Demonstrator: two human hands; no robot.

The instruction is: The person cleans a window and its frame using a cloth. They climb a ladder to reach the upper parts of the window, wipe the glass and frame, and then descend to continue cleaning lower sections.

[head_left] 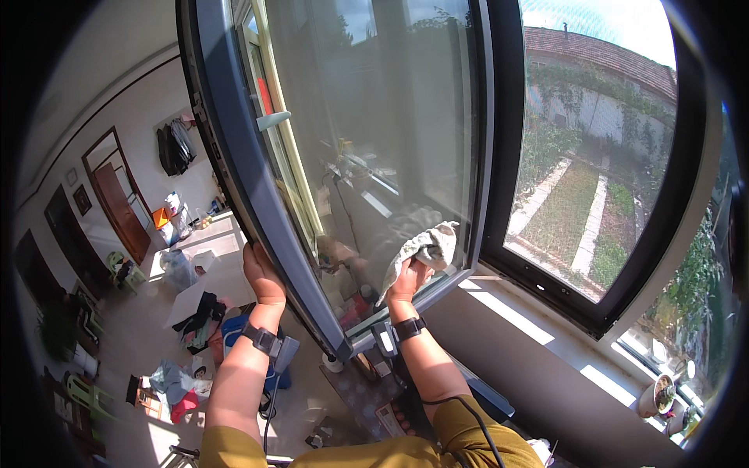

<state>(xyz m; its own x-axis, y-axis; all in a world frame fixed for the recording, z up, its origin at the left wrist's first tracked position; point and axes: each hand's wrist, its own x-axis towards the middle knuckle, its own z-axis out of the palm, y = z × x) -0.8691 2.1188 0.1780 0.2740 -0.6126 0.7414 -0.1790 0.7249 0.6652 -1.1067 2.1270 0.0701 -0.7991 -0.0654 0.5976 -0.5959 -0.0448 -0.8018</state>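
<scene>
An open window sash (269,226) with a blue-grey frame stands swung inward in front of me. My left hand (264,277) grips the sash's left outer edge, low down, its fingers partly hidden behind the frame. My right hand (409,282) holds a pale patterned cloth (431,245) bunched against the lower right of the glass pane (374,148). The cloth covers some of the fingers. A light-coloured handle (274,120) sticks out from the frame, above my left hand.
A dark-framed fixed window (499,253) with a yard beyond it is on the right. Below runs the sunlit sill (519,312), with potted plants (658,395) at its far right. Clothes (207,316) and chairs (86,394) stand about the room at left; a dark tabletop (363,398) lies beneath.
</scene>
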